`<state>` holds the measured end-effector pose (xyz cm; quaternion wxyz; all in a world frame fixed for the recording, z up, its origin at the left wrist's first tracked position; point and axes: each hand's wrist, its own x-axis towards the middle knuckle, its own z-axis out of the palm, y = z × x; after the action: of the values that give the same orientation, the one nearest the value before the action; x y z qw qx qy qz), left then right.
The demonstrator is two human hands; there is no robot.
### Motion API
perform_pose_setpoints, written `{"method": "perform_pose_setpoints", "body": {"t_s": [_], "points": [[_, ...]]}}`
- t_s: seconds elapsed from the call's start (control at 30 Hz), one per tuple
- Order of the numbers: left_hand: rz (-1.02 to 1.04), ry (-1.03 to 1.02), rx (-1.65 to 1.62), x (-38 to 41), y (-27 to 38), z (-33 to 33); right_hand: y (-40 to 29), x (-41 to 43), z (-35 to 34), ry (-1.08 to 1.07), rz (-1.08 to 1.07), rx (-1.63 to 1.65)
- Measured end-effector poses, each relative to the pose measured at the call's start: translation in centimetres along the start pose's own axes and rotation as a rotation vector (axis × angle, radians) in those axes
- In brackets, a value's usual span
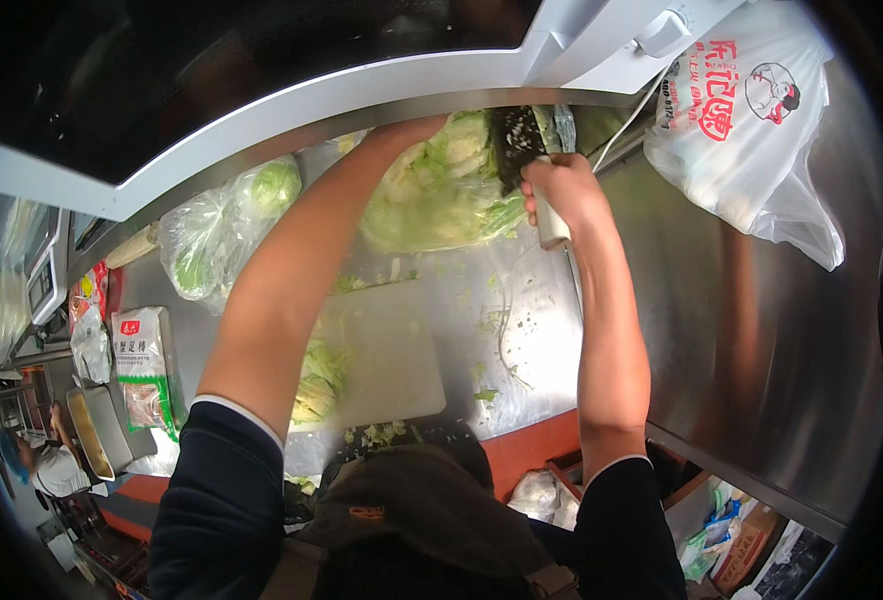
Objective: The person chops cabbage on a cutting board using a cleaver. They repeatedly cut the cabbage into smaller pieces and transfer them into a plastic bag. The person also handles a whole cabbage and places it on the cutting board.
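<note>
My right hand [565, 187] grips the pale handle of a wide dark-bladed cleaver [518, 142], whose blade carries small light scraps. Left of the blade, a large clear plastic bag of chopped cabbage [434, 195] rests on the steel counter. My left hand [423, 131] reaches to the far side of that bag; its fingers are hidden, so what it holds cannot be told. Nearer my body lies a white cutting board [393, 352], with cut cabbage [318, 382] on its left part, partly behind my left arm. Leaf scraps lie scattered on the steel and the board.
Bagged whole cabbages [273, 187] lie at the left, near a packet of frozen food [141, 367] and a metal tray [96, 431]. A white-framed appliance [299, 90] overhangs the far edge. A full white plastic bag [741, 135] stands right. Another person [59, 465] is far left.
</note>
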<state>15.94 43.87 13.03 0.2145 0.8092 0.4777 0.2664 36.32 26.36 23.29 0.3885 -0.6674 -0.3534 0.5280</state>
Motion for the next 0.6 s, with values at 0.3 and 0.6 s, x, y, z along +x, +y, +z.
{"method": "perform_pose_setpoints", "body": {"t_s": [0.3, 0.6], "points": [[-0.033, 0.174, -0.161, -24.1, 2.3, -8.2, 13.6, -7.8, -2.4, -0.220, -0.125, 0.130], [-1.039, 0.295, 0.186, -60.0, -3.8, 1.5, 34.1, -8.8, 6.6, -0.470, 0.118, -0.255]]}}
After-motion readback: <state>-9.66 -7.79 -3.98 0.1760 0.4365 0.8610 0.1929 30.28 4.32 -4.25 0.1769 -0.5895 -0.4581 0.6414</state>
